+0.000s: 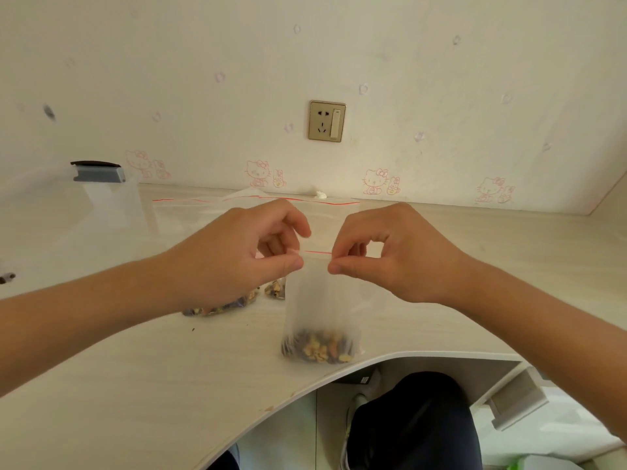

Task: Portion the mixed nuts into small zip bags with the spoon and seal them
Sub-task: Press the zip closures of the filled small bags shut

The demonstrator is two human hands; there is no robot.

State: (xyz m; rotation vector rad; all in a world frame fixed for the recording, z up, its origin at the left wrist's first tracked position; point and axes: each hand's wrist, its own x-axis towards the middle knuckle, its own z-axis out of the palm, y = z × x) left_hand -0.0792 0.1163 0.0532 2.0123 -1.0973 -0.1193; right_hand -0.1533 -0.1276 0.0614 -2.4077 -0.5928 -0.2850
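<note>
A small clear zip bag (319, 300) with a red zip line hangs upright over the table's front edge, a portion of mixed nuts (319, 347) settled in its bottom. My left hand (237, 256) pinches the left end of the zip strip between thumb and forefinger. My right hand (390, 252) pinches the right end the same way. Behind my left hand, more nuts in clear plastic (234, 303) lie on the table, partly hidden. No spoon is visible.
Empty zip bags with red lines (210, 205) lie flat near the wall. A clear container with a dark lid (98, 174) stands at the back left. The pale table (135, 368) curves inward at the front, and my knee (414, 418) shows below it.
</note>
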